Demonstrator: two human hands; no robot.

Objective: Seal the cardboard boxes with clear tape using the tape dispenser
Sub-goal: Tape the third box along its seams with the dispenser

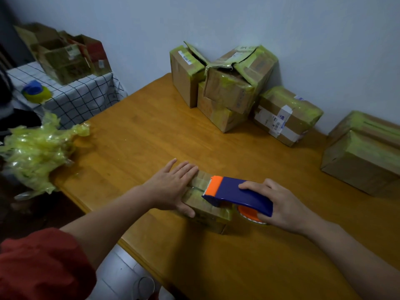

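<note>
Flat left hand [171, 187] on box [208, 215]; right hand [279, 204] around tape dispenser [238, 191], nose leftward.

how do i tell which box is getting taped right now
Start at the wooden table and come to its near side, away from the boxes by the wall. The small box there lies under the flat left hand and the blue tape dispenser gripped by the right hand; no other box is touched.
</note>
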